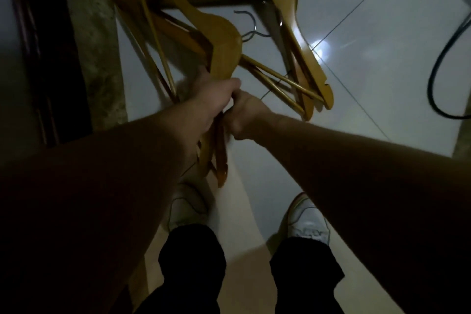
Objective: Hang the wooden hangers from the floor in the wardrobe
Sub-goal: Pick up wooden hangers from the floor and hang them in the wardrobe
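Observation:
Several wooden hangers (224, 41) with metal hooks fill the upper middle of the dim head view. My left hand (214, 102) grips a bunch of them by one arm, and their ends stick out below my wrist. My right hand (244, 115) holds the same bunch just to the right, touching my left hand. More wooden hangers (288, 7) lie on the white tiled floor (382, 71) beyond, with their bars reaching toward my hands.
A dark wooden frame (46, 46) and a rough concrete strip (94, 41) run down the left side. A black cable (441, 64) loops on the floor at the right. My two white shoes (305, 222) stand below my hands.

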{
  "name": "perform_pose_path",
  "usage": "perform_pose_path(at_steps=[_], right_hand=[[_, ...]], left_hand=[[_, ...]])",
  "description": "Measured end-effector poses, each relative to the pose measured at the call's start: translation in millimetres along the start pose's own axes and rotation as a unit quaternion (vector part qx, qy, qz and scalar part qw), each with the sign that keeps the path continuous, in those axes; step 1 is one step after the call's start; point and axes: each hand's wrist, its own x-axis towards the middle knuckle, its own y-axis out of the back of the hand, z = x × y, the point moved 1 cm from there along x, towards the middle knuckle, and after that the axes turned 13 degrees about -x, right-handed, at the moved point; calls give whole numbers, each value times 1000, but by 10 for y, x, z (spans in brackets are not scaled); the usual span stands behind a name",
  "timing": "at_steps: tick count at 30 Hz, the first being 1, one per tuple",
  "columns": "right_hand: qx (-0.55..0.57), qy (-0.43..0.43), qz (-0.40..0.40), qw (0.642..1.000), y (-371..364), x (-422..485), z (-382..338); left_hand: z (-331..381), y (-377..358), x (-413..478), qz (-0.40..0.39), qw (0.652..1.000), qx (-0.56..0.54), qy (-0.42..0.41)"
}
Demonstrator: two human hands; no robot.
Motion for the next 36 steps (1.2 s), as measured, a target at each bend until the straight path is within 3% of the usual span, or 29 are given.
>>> perform_pose_path(at_steps=[6,17,23,26,27,28,29,31,36], right_hand=[[20,-2,37,999,175,-571,-237],[168,3,96,981,636,-1906,-910],[16,43,217,975,1027,-2714,-1295],[-30,2,182,983,1150,-3237,-1769],[-60,23,99,993,1156,-3441,-1895],[-184,-11,53,981,1157,-3541,-1839],[-217,-3,72,973,1198,-3567,-1826],[-63,-29,176,982,1496,-3757,-1868],[-94,6,201,975,2134,-4571,-1958]], left_hand=[[269,161,-492,-1,999,-22,-25],[1160,577,-1781,-42,997,-30,-64],[1745,732,-2649,-71,992,-22,-98],[2033,808,-3095,-66,990,-20,-124],[2123,831,-3240,-68,989,-18,-132],[2200,855,-3375,-70,988,-17,-135],[2281,872,-3523,-74,988,-20,-137],[2459,913,-3788,-84,986,-33,-143],[2994,1024,-4560,-101,978,-22,-181]])
